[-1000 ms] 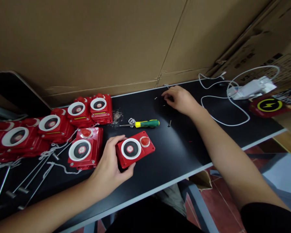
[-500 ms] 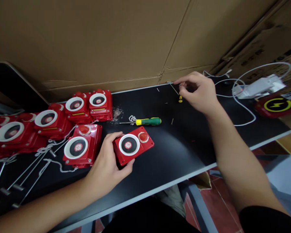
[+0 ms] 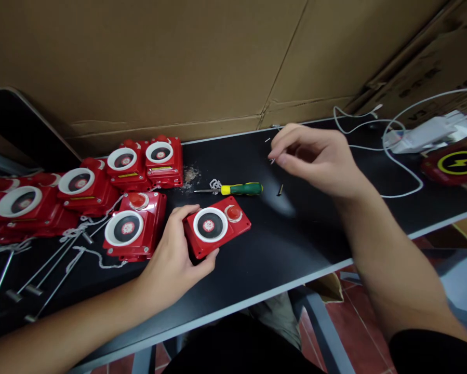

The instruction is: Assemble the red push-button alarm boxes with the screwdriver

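Left hand [image 3: 174, 254] grips red unit [image 3: 217, 227]; right hand [image 3: 315, 156], 2 o'clock, pinches tiny metal piece [image 3: 272, 161]. Carton [image 3: 443, 78], 2 o'clock, reads "V3"; lightning-bolt label [image 3: 459, 162], 3 o'clock.

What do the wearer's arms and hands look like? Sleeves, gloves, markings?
Left hand and right hand ungloved; no rings, wristwear, cables or markings visible. Plain black sleeve at the right arm, forearm bare. Left arm shows no sleeve in frame.
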A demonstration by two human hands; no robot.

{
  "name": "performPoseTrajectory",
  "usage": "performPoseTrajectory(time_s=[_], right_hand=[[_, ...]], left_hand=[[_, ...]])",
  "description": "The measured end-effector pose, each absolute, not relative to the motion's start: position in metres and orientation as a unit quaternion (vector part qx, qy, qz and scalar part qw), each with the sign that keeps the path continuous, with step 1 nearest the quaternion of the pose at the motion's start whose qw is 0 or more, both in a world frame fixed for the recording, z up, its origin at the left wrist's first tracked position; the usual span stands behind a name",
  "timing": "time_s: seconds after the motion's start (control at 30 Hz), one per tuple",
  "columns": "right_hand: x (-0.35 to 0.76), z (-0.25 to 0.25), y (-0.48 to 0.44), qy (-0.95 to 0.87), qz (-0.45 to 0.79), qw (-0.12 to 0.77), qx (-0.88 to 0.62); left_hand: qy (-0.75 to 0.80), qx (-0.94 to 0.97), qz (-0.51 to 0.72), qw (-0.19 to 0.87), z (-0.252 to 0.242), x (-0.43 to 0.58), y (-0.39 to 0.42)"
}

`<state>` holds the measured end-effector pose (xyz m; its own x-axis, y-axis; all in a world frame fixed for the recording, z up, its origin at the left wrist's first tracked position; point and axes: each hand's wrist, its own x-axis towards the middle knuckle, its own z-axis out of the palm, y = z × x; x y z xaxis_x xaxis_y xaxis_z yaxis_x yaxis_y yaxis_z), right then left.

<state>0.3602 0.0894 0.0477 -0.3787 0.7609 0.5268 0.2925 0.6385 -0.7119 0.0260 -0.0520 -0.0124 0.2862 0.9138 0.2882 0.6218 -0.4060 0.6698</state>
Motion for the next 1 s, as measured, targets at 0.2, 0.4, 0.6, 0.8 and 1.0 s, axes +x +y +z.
performPoseTrajectory(time_s=[0.2, 0.4, 0.6, 0.8, 1.0], right_hand=[[0.331, 0.042, 0.07, -0.869, 0.221, 0.382, -0.225], [0.322, 0.033, 0.068, -0.888, 0.164, 0.385, -0.19], [0.316, 0.025, 0.067, -0.91, 0.172, 0.341, -0.164], [0.317, 0.021, 0.069, -0.907, 0.176, 0.345, -0.167], [0.32, 0.021, 0.071, -0.903, 0.185, 0.348, -0.17]], left_hand=[[0.504, 0.766, 0.334, 0.217, -0.013, 0.025, -0.052], [0.509, 0.753, 0.341, 0.242, -0.013, 0.024, -0.052], [0.506, 0.754, 0.335, 0.252, -0.008, 0.026, -0.049], [0.493, 0.766, 0.333, 0.243, -0.005, 0.027, -0.047], [0.483, 0.775, 0.331, 0.238, -0.004, 0.027, -0.046]])
